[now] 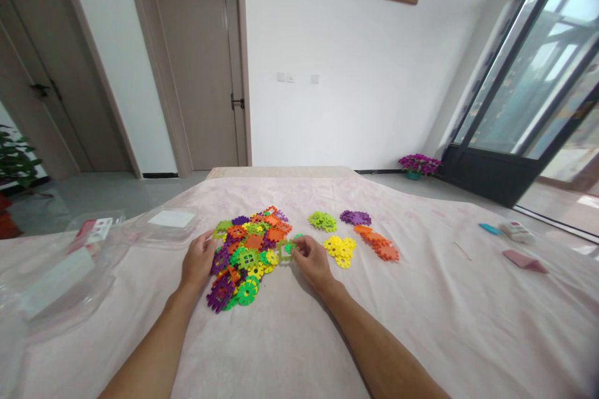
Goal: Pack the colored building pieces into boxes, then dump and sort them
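Note:
A heap of plastic interlocking building pieces (255, 242) in purple, orange, yellow, green and light green lies in front of me, some square with notched edges, some flower-shaped. My left hand (199, 260) rests against the heap's left edge, its fingers loosely bent and partly extended by a light green piece (223, 227). To the right of the heap, my right hand (312, 262) pinches a light green square piece (284, 254) between thumb and fingers. A green piece (289, 247) shows at those fingertips; whether it is held too, I cannot tell.
Sorted groups lie farther right: light green pieces (322, 221), purple pieces (355, 217), yellow pieces (340, 250) and orange pieces (378, 243). Clear plastic packaging (70, 287) covers the left side. A pink cloth (525, 261) and a blue item (489, 229) lie far right on the tablecloth (262, 349).

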Action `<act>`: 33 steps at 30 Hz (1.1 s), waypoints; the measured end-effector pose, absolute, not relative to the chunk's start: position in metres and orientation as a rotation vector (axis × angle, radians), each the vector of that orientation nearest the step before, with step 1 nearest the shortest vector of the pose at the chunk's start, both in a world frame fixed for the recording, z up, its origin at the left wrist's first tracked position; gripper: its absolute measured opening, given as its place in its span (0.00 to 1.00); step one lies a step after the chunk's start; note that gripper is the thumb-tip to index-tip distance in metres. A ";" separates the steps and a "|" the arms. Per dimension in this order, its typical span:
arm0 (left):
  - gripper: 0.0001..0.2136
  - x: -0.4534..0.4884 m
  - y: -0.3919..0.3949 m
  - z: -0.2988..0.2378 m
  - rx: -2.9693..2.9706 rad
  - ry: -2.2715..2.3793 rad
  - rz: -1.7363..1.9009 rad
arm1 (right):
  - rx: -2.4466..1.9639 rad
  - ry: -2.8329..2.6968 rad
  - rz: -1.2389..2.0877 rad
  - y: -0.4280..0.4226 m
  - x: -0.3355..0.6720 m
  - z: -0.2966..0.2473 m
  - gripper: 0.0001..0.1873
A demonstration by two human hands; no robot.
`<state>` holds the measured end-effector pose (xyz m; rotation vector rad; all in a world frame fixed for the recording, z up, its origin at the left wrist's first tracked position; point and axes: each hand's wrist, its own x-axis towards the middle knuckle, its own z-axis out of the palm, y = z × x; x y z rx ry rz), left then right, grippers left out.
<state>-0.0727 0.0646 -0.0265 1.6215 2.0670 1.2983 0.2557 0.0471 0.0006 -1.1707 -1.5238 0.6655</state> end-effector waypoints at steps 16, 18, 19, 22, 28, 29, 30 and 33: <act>0.21 -0.072 0.060 -0.027 1.699 2.047 1.164 | -1.327 -1.791 0.198 0.050 0.273 -0.005 0.16; 0.21 -0.072 0.060 -0.026 1.704 2.050 1.159 | -1.307 -1.937 0.095 0.043 0.264 0.004 0.19; 0.21 -0.072 0.060 -0.025 1.708 2.050 1.157 | -1.316 -1.977 0.059 0.042 0.260 0.007 0.21; 0.20 -0.071 0.059 -0.023 1.718 2.050 1.151 | -1.346 -2.062 -0.010 0.043 0.248 0.012 0.24; 0.20 -0.070 0.058 -0.021 1.732 2.041 1.141 | -1.335 -2.245 -0.083 0.066 0.234 0.011 0.16; 0.20 -0.071 0.058 -0.021 1.735 2.031 1.145 | -1.348 -2.269 -0.070 0.069 0.233 0.011 0.13; 0.20 -0.071 0.058 -0.022 1.739 2.021 1.151 | -1.365 -2.288 -0.059 0.070 0.233 0.011 0.09; 0.20 -0.072 0.059 -0.023 1.770 2.004 1.147 | -1.397 -2.287 -0.065 0.068 0.233 0.013 0.09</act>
